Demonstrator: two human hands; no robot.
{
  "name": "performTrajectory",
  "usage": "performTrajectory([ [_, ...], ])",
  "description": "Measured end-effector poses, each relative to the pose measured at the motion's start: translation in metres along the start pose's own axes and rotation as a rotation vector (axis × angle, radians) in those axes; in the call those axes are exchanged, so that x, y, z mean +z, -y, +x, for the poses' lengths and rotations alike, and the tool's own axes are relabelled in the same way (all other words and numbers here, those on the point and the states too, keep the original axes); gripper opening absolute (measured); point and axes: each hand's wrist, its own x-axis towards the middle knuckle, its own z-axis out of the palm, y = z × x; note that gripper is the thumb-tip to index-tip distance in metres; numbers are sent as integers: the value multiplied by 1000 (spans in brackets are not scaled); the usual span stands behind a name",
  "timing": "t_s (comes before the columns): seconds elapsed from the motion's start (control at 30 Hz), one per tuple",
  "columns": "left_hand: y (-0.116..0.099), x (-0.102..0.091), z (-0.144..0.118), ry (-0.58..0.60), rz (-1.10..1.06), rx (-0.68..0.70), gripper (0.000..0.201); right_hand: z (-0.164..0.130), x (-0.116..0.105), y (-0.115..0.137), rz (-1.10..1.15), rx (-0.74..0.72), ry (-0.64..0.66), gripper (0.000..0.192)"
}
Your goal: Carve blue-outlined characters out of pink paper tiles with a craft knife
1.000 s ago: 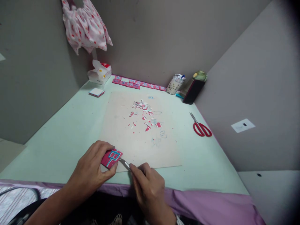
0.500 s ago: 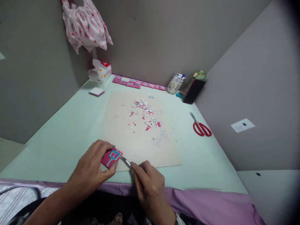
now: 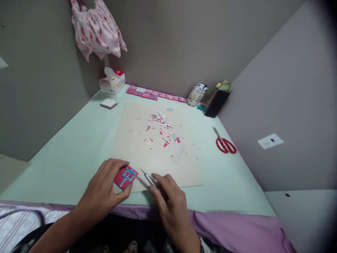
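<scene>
Between the thumb and fingers of my left hand [image 3: 107, 186] is a small square red card [image 3: 126, 177] with a blue, white-edged character on it. To its right, my right hand [image 3: 170, 198] holds a slim metal craft knife [image 3: 147, 177] by the handle. The knife's pointed tip is up and to the left, a little apart from the card's right corner. Beneath both lies a beige board [image 3: 158, 168], with red and white paper scraps [image 3: 160, 119] scattered over its middle and some blue pencil-like marks at its right.
Red-handled scissors [image 3: 223, 142] lie right of the board. Finished-looking red tiles [image 3: 158, 94] line the back edge, beside a pen cup [image 3: 196, 95] and a dark phone-like slab [image 3: 217, 103]. A card stack [image 3: 108, 103] and an opened white box [image 3: 113, 81] stand back left.
The knife tip has come away from the card's right corner, and my right hand has loosened and shifted its fingers on the handle. My left hand keeps the card in nearly the same place.
</scene>
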Motion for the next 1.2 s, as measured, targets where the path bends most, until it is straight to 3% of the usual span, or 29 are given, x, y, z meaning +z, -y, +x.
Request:
performTrajectory([
  [0.2, 6, 3, -4, 19, -13, -50, 51, 31, 17, 5, -46, 12, 134, 21],
  [0.33, 8, 4, -9, 27, -63, -100, 50, 42, 22, -5, -157, 13, 67, 22],
  [0.43, 8, 2, -12, 31, -135, -143, 51, 44, 11, -5, 119, 142, 26, 23],
  [0.53, 11, -8, -11, -18, -167, -151, 55, 41, 3, 10, 597, 369, 211, 33],
  [0.63, 15, -22, -9, -99, -123, -185, 59, 41, 9, 23, 863, 421, 357, 36],
  [0.73, 16, -34, -8, -125, -95, -243, 63, 52, 18, 11, 803, 359, 317, 29],
  [0.87, 12, -34, -11, -143, -140, -235, 62, 72, 8, -25, 663, 432, -148, 28],
  [0.9, 11, -32, -11, -135, -162, -218, 60, 74, 2, -31, 665, 439, -203, 28],
  [0.97, 11, -26, -12, -73, -200, -181, 55, 71, -8, -35, 656, 466, -178, 31],
  [1.1, 18, -17, -12, 81, -161, -128, 55, 52, -13, -22, 538, 444, 28, 34],
  [1.2, 24, -16, -13, 101, -96, -105, 57, 44, -9, -14, 467, 408, 38, 35],
])
